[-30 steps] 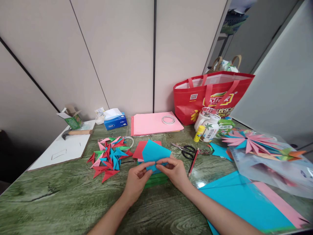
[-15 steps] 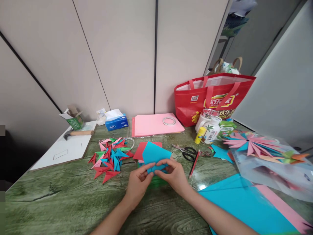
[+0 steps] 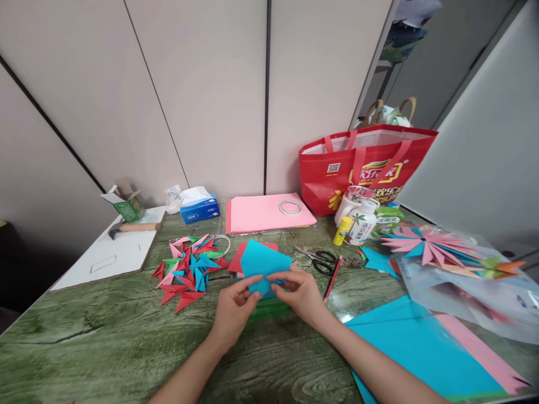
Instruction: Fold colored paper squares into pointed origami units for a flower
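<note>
Both hands [image 3: 263, 300] nearly closed, fingertips pinching the folded blue paper [image 3: 263, 261]

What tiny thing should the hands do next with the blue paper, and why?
Perhaps the left hand and right hand should press and slide gently apart along the blue paper, because both pinch its lower part, thumbs close together.
</note>
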### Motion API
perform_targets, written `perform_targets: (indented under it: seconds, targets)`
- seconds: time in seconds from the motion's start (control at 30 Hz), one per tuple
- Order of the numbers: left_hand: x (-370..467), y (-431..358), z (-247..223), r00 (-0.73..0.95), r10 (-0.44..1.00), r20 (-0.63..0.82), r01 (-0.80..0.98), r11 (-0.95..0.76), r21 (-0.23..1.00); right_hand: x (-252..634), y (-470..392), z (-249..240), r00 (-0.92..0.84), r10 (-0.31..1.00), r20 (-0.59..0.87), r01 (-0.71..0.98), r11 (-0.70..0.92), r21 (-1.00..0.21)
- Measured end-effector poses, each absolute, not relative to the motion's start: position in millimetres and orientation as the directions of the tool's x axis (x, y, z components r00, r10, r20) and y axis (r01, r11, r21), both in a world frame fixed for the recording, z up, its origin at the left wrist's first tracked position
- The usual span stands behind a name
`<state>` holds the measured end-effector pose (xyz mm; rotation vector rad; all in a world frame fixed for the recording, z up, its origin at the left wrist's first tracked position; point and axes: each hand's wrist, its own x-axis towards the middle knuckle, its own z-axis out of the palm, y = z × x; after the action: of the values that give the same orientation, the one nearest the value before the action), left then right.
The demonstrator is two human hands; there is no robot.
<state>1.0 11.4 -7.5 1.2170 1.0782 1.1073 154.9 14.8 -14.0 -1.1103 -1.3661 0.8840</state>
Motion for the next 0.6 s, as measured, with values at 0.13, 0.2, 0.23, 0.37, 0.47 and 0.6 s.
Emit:
perform_targets:
  seconds: [0.13, 0.2, 0.23, 0.37, 0.47, 0.6]
  targets:
    - [-1, 14, -7, 0.146, 0.989, -0.037, -0.064, 0.047, 0.997, 159, 19, -15, 0.04, 0.957, 0.287, 0.107, 0.282, -0.953]
    - [-1, 15, -8, 0.15, 0.988, -0.043, -0.063, 0.053, 0.997, 161, 20, -15, 0.019, 0.963, 0.269, 0.041, 0.268, -0.963]
    - [-2, 15, -8, 0.152, 0.987, -0.046, -0.062, 0.056, 0.997, 161, 21, -16, 0.005, 0.966, 0.259, 0.005, 0.259, -0.966]
    - [-3, 16, -10, 0.148, 0.987, -0.055, -0.068, 0.065, 0.996, 162, 21, -17, -0.039, 0.97, 0.242, -0.062, 0.239, -0.969]
    - [-5, 18, -9, 0.15, 0.987, -0.054, -0.076, 0.066, 0.995, 165, 23, -16, -0.057, 0.966, 0.251, -0.016, 0.251, -0.968]
    - [-10, 22, -4, 0.119, 0.992, -0.028, -0.073, 0.037, 0.997, 176, 28, -12, 0.026, 0.95, 0.312, 0.089, 0.308, -0.947]
